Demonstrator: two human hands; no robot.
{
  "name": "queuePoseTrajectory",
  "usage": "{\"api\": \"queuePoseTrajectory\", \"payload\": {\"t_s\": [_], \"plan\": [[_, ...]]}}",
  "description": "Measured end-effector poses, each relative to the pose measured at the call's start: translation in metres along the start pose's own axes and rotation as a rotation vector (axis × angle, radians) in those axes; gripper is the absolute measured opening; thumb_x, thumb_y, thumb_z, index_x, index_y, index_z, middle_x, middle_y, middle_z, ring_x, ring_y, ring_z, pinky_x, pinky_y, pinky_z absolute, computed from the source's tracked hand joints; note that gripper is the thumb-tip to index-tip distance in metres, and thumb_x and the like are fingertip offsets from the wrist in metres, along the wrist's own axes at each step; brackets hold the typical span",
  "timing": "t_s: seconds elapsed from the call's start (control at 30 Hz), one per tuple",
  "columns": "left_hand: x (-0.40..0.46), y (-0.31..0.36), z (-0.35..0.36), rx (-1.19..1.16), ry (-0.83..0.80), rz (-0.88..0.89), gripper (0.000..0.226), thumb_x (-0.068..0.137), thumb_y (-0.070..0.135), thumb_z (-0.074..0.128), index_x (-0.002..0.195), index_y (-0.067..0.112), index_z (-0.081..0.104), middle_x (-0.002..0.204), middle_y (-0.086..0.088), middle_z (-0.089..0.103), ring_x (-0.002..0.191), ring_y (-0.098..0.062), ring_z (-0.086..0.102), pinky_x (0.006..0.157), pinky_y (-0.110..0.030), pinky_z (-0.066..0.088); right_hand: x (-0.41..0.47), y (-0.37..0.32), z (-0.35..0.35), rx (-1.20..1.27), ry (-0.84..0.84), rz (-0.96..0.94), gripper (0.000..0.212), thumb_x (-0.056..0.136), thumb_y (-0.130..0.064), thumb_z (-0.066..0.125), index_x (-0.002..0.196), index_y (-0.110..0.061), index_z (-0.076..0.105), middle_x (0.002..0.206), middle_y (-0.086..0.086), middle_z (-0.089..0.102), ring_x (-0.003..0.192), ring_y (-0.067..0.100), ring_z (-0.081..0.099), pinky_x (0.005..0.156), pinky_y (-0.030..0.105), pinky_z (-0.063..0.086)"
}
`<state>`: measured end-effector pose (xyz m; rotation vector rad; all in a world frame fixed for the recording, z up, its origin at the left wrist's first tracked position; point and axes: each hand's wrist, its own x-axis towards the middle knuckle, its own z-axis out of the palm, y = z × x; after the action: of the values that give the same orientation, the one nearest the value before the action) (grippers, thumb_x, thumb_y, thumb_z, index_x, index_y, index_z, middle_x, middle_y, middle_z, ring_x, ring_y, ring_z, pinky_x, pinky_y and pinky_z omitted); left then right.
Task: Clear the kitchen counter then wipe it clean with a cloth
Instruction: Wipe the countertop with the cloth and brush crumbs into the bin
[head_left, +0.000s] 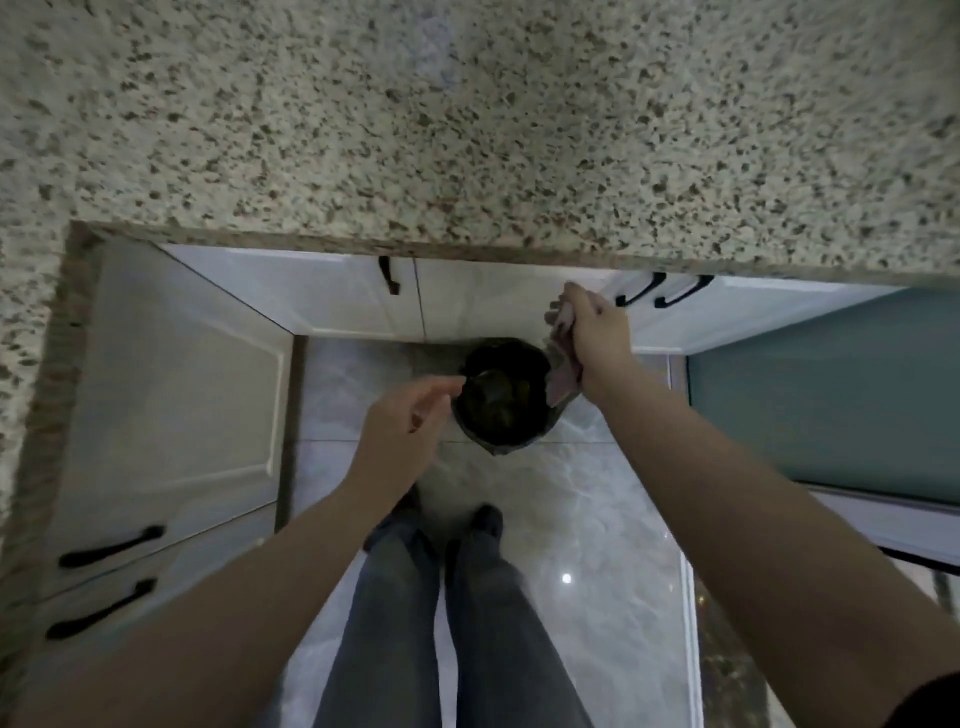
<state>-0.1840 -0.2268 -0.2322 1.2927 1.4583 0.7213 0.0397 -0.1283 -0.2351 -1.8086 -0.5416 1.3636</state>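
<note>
The speckled granite counter (467, 130) fills the top of the view and runs down the left side. Below its front edge, a small bin lined with a black bag (501, 395) stands on the floor with dark scraps inside. My right hand (597, 338) is closed around a crumpled pink cloth (563, 364), held over the bin's right rim. My left hand (410, 415) hovers at the bin's left rim with its fingers loosely curled toward the bag's edge; whether it pinches the bag is unclear.
White cabinet doors with black handles (389, 275) line the far side and the left side (109, 553). A teal panel (831, 389) is at the right. My legs in grey trousers (441, 623) stand on the glossy marble floor (597, 519).
</note>
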Motion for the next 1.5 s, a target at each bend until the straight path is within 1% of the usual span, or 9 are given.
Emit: {"api": "queuePoseTrajectory", "payload": {"t_s": [0.2,0.27,0.37,0.63,0.87,1.03,1.13,1.27,1.5], "plan": [[0.062,-0.069,0.076,-0.311,-0.2,-0.723,0.024,0.096,0.028,0.058,0.12,0.025,0.063,0.129,-0.001,0.06,0.107,-0.017,0.06,0.081,-0.025,0.05,0.064,0.108,-0.007,0.44,0.016,0.404,0.036,0.094,-0.049,0.056,0.098,-0.015,0.067,0.089,0.008,0.063,0.076,0.025,0.059,0.077,0.044,0.058],[0.084,-0.088,0.095,-0.439,-0.252,-0.884,0.041,0.096,0.038,0.057,0.133,0.02,0.052,0.132,-0.002,0.055,0.118,-0.024,0.056,0.097,-0.036,0.049,0.078,0.138,-0.01,0.519,-0.006,0.444,0.062,0.093,-0.054,0.054,0.141,-0.014,0.052,0.125,0.014,0.052,0.108,0.028,0.047,0.116,0.059,0.029],[0.107,-0.127,0.125,-0.586,-0.361,-0.961,0.055,0.09,0.055,0.057,0.137,0.028,0.049,0.132,0.002,0.058,0.123,-0.026,0.054,0.106,-0.05,0.043,0.093,0.171,-0.012,0.734,-0.133,0.467,0.057,0.1,-0.048,0.038,0.148,-0.017,0.036,0.145,0.015,0.045,0.119,0.027,0.047,0.122,0.046,0.01],[0.136,-0.193,0.185,-0.484,-0.205,-0.718,0.018,0.086,0.023,0.072,0.103,0.019,0.066,0.105,-0.009,0.07,0.094,-0.025,0.069,0.074,-0.036,0.059,0.112,0.228,-0.022,0.814,-0.217,0.414,0.09,0.084,-0.061,0.061,0.154,-0.015,0.03,0.158,0.015,0.032,0.146,0.033,0.03,0.122,0.049,0.018],[0.146,-0.219,0.203,-0.197,-0.119,-0.657,0.007,0.088,0.021,0.067,0.085,0.025,0.062,0.094,-0.007,0.067,0.093,-0.027,0.066,0.081,-0.044,0.058,0.12,0.25,-0.042,0.635,-0.226,0.513,0.035,0.101,-0.022,0.05,0.126,-0.002,0.064,0.128,0.022,0.064,0.116,0.029,0.065,0.097,0.043,0.054],[0.145,-0.224,0.214,0.183,0.057,-0.324,0.028,0.093,0.022,0.057,0.12,0.016,0.061,0.122,-0.006,0.062,0.117,-0.021,0.058,0.096,-0.034,0.048,0.127,0.271,-0.04,0.713,-0.134,0.52,0.078,0.084,-0.02,0.077,0.15,-0.02,0.036,0.142,0.015,0.053,0.126,0.029,0.056,0.106,0.046,0.045],[0.136,-0.213,0.231,0.064,-0.283,-0.058,0.046,0.098,0.033,0.038,0.139,0.017,0.05,0.145,-0.006,0.047,0.134,-0.01,0.038,0.114,-0.03,0.029,0.123,0.268,-0.033,0.818,-0.202,0.534,0.044,0.099,-0.028,0.056,0.139,-0.011,0.049,0.137,0.015,0.056,0.125,0.027,0.057,0.11,0.04,0.042],[0.149,-0.206,0.238,0.385,-0.367,-0.187,0.053,0.101,0.042,0.022,0.149,0.021,0.029,0.16,-0.009,0.022,0.148,-0.032,0.016,0.119,-0.055,0.015,0.113,0.271,-0.03,0.931,-0.175,0.468,0.073,0.078,-0.006,0.066,0.147,-0.009,0.041,0.147,0.022,0.046,0.132,0.034,0.05,0.114,0.039,0.038],[0.154,-0.211,0.225,0.401,-0.376,-0.28,0.074,0.093,0.062,0.029,0.156,0.028,0.007,0.164,-0.003,0.005,0.15,-0.03,0.009,0.119,-0.053,0.014,0.109,0.248,-0.028,0.886,-0.11,0.369,0.08,0.072,0.013,0.031,0.146,-0.014,0.042,0.134,0.026,0.054,0.114,0.039,0.055,0.094,0.044,0.046]]}}
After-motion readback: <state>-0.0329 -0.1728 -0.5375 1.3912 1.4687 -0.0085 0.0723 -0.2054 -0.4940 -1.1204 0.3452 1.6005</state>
